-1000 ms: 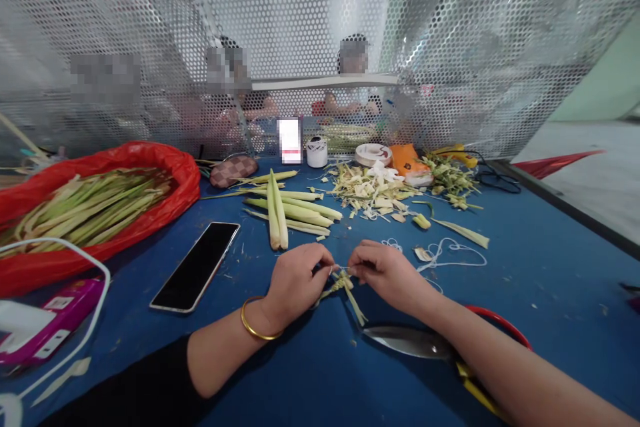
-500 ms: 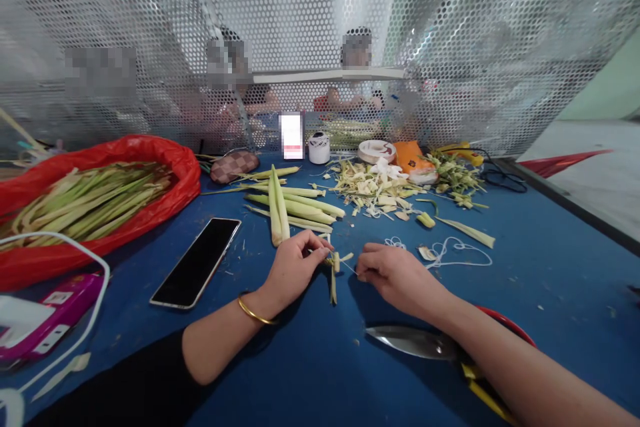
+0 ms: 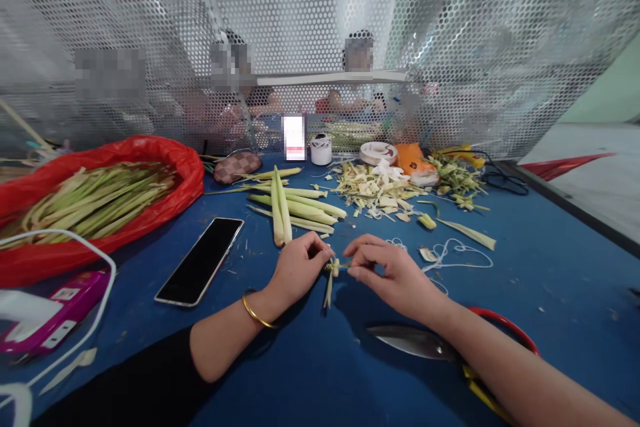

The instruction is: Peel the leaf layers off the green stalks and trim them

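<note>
Background: perforated metal mesh (image 3: 310, 13) stands behind the blue bench (image 3: 300, 373).
Leaf knot: small and yellow-green, the leaf knot (image 3: 335, 267) sits between the two hands, a split tail hanging toward my viewpoint; I can't tell whether it touches the bench.
Left hand: thumb and forefinger of the left hand (image 3: 299, 268) are pressed together, pinching the knot's left side.
Right hand: fingers of the right hand (image 3: 387, 272) curl just beside the knot's right side, tips a little apart; I can't tell whether a strip or thread is caught there.
Handling: from my end I judge it very light, soft and bendy, perhaps slightly slick, easy to crease, split or pull loose.
Hold: I would favour a light pinch on its thick middle, since the thin tail looks the weakest part.
String: white, loosely looped, the string (image 3: 465, 265) lies beyond the right hand.
Scissors: partly hidden by the right arm (image 3: 480, 347), the scissors (image 3: 410, 343) point left.
Stalks: beyond the left hand, pale stalks (image 3: 310, 212) lie in a loose pile.
Phone: screen dark, the phone (image 3: 200, 261) lies left of the left hand.
</note>
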`<state>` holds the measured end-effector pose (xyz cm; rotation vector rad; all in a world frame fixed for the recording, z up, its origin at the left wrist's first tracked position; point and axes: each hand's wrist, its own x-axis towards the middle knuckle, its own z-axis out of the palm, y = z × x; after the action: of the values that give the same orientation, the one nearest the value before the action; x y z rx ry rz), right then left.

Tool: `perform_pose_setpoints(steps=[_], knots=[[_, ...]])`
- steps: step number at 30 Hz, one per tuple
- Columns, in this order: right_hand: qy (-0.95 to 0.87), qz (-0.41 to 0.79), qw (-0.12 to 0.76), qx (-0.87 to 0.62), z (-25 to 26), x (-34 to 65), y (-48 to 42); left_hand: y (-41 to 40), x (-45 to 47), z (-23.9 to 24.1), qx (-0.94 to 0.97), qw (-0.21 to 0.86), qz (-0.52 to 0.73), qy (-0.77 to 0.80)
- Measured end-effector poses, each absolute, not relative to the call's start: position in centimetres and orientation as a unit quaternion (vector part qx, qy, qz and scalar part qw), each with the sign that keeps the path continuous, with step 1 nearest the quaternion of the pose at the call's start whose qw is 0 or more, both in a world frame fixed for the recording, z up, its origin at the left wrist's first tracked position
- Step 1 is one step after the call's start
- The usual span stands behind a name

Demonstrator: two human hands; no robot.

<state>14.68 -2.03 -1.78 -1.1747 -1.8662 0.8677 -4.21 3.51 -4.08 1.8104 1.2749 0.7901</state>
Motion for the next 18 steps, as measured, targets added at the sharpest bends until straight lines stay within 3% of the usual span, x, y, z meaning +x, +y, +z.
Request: perform_pose_setpoints(steps=[4,7,13,18], knots=[[-0.668,0.501,0.365,-0.411,-1.9,14.4,-2.1,3.2,-4.1,-3.7,0.723,0.369,0.290,0.507],[-0.634,0.569,0.339,-0.400,-2.4,14.3,-1.9,3.1,-4.0,-3.4,0.706,0.418,0.316,0.476],[-0.669,0.473,0.326,-0.472,-3.2,14.6,-1.5,2.9,-4.2,-2.9,0.704,0.497,0.323,0.392],[-0.677,0.461,0.320,-0.476,-2.7,14.6,-1.5,2.8,-4.4,-2.7,0.699,0.550,0.299,0.345]])
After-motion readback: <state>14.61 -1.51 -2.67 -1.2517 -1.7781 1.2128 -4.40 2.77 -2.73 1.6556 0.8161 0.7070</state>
